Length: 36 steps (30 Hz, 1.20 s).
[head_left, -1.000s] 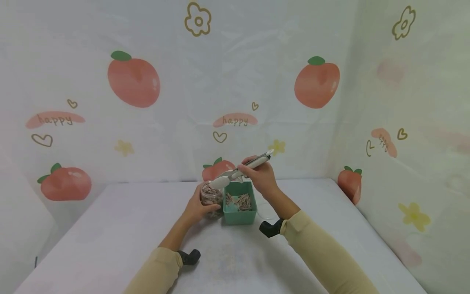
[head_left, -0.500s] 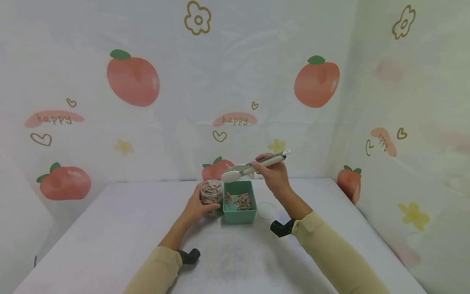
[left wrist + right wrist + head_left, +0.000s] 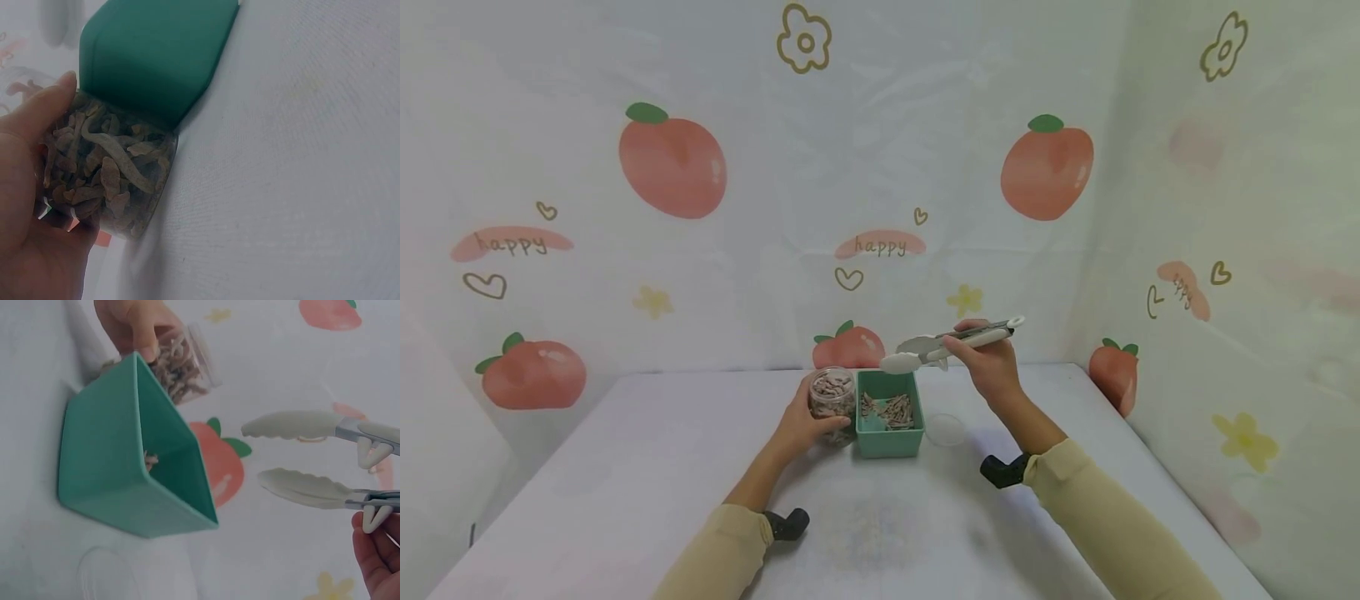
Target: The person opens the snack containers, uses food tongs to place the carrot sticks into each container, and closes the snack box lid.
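My left hand point(image 3: 800, 423) grips a clear jar point(image 3: 832, 400) filled with brownish-grey dried pieces point(image 3: 109, 169); the thumb lies across its near side. Right beside the jar stands a green rectangular box point(image 3: 889, 444), with a small heap of the same pieces point(image 3: 897, 412) inside. My right hand point(image 3: 996, 367) holds a pair of tongs point(image 3: 955, 342) above and to the right of the box. In the right wrist view the tongs' white tips point(image 3: 300, 487) are spread apart with nothing between them.
A clear round lid point(image 3: 946, 430) lies on the white table point(image 3: 865, 533) just right of the box. Behind the table rises a white backdrop point(image 3: 880, 150) printed with red fruit, hearts and flowers.
My right hand has moved to the right with the tongs, from over the jar's mouth to above the box's far edge. The left hand and jar have stayed in place.
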Available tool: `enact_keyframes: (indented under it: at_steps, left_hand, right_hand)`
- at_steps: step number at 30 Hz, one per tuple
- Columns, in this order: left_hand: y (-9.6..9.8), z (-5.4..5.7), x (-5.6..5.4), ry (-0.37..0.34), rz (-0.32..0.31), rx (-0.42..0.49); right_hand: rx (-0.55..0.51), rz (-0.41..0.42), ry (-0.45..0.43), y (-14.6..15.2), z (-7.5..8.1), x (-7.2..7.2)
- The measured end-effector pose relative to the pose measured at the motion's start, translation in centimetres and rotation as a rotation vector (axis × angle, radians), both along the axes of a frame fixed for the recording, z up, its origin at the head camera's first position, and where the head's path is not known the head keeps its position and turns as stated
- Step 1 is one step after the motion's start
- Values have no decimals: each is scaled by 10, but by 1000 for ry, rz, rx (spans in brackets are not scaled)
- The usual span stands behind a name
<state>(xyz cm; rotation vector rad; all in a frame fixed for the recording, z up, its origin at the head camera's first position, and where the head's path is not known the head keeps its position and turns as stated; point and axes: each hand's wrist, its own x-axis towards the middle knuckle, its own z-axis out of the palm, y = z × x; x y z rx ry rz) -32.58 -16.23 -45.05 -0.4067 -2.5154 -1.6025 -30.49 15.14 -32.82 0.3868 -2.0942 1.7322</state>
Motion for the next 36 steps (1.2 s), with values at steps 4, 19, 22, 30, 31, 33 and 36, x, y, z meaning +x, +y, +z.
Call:
enact_keyframes:
  at_steps: [4,19,22,30,31,33,36]
  left_hand:
    - [0,0,1,1,6,-10]
    - [1,0,0,-17,12,-2]
    - [1,0,1,-12,5,6]
    - [0,0,1,-16,1,10]
    - [0,0,1,-17,1,11]
    - [0,1,1,-21,1,14]
    - [0,1,1,-27,4,12]
  right_hand:
    - [32,-25,-16,7,6,12]
    - [-21,-103,-42,37,-36,-14]
    - [-20,-148,-47,40,-42,-16]
    - [-20,-279,-55,47,-55,-21]
    - [-2,-301,-59,48,-57,-22]
    - [39,-341,-67,49,-60,-22]
    - [66,-382,-76,51,-64,-23]
